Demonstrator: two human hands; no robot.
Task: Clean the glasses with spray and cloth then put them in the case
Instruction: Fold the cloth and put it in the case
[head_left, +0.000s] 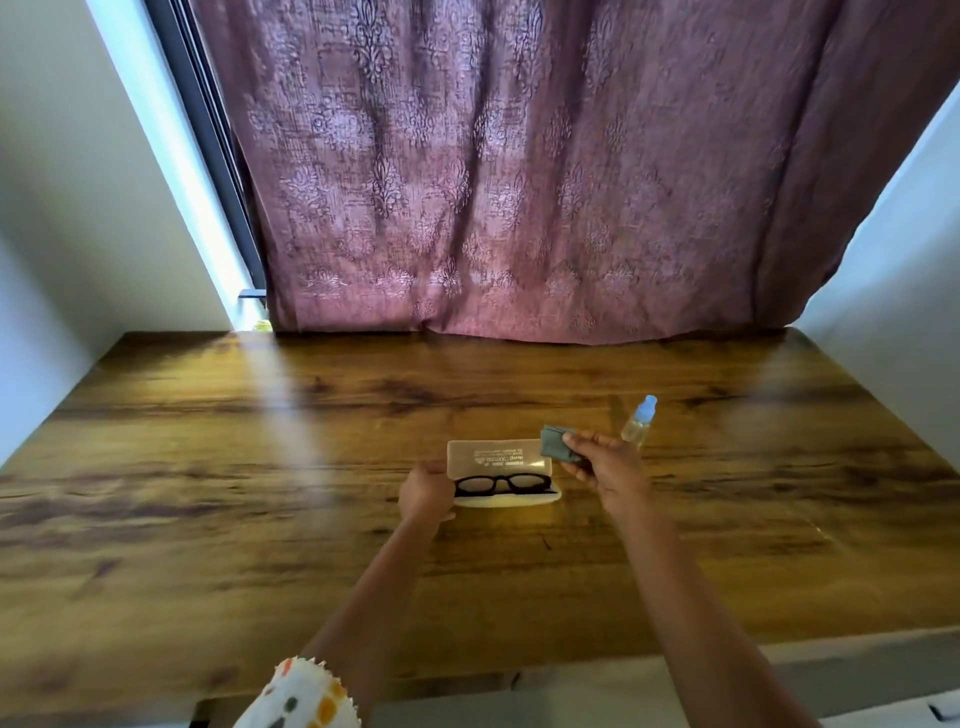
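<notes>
Black-framed glasses (497, 484) lie in the lower half of an open translucent case (496, 456) on the wooden table (260, 467). The case lid stands up behind them, with small print on it. My left hand (426, 491) grips the left end of the case. My right hand (605, 467) hovers just right of the case and pinches a folded grey cloth (557, 442) between thumb and fingers. A small clear spray bottle (639, 422) with a pale blue cap stands upright behind my right hand.
A purple patterned curtain (519, 182) hangs along the table's far edge. White walls close in on both sides. The table's near edge (571, 670) runs below my forearms.
</notes>
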